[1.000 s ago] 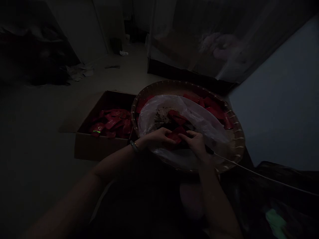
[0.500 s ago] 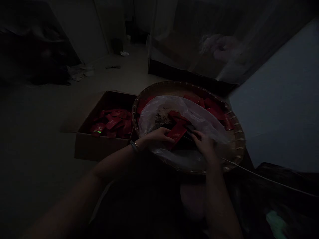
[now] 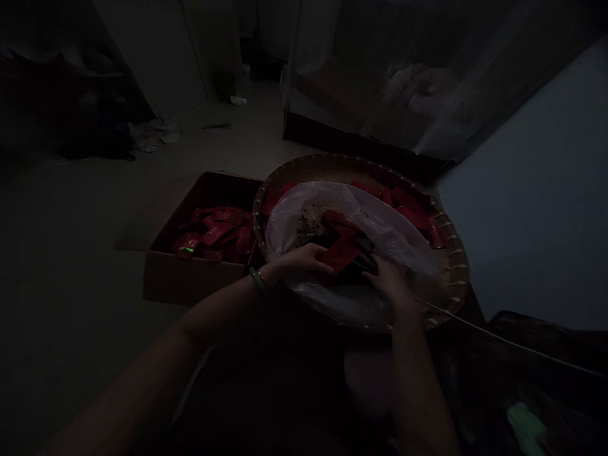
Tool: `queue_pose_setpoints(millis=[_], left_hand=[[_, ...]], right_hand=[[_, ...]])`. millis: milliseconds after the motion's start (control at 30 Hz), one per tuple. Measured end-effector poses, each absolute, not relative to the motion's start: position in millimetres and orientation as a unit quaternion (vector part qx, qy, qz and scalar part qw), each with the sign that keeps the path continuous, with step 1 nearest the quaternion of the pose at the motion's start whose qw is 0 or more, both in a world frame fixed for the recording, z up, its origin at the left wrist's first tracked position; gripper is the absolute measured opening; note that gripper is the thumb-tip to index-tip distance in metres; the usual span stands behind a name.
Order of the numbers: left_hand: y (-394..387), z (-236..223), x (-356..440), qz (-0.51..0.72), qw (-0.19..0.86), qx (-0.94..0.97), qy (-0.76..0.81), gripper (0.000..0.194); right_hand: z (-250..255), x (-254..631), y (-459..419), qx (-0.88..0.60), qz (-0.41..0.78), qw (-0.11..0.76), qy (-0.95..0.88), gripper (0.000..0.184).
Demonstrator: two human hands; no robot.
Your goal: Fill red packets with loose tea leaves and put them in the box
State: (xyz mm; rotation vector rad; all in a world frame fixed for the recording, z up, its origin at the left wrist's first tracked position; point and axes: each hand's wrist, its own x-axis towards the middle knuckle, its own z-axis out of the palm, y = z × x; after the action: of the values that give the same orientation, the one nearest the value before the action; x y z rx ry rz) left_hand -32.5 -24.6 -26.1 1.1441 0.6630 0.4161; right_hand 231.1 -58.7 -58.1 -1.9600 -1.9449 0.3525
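In the dim light, my left hand (image 3: 311, 259) is closed on the left edge of a red packet (image 3: 341, 254), pinched between thumb and fingers. My right hand (image 3: 390, 278) is curled round a dark handheld tool (image 3: 367, 261) just right of the packet; its exact kind is too dark to make out. A pale cord (image 3: 475, 324) runs from near my right wrist off to the right. Beneath both hands, a clear plastic sheet (image 3: 399, 234) lies in a round woven tray (image 3: 453, 253), with dark loose leaf-like bits (image 3: 308, 221) on it. Another red packet (image 3: 338, 220) lies just beyond.
Left of the tray stands an open cardboard box (image 3: 190, 275) with many red packets (image 3: 221, 231) inside. More red packets (image 3: 408, 206) lie along the tray's far right rim. A pale wall (image 3: 532, 190) rises at the right; crumpled papers (image 3: 154, 134) lie on the floor.
My right hand has shifted slightly and its grip on the dark tool looks different, with more of the tool showing. My left hand stays on the packet, which is tilted a little differently.
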Motion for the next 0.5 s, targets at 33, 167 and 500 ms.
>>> queue_pose_setpoints(millis=[33,167,500], left_hand=[[-25,-25,-33,0.193,0.768,0.528,0.306,0.039],[-26,-22,-32,0.196,0.771,0.518,0.314,0.038],[-31,-16,-33,0.167,0.744,0.565,0.316,0.035]], right_hand=[[-57,230,-58,-0.691,0.133,0.201,-0.682,0.045],[-41,216,-57,-0.67,0.191,0.346,-0.629,0.039],[-10,191,-71,-0.6,0.386,0.376,-0.591,0.03]])
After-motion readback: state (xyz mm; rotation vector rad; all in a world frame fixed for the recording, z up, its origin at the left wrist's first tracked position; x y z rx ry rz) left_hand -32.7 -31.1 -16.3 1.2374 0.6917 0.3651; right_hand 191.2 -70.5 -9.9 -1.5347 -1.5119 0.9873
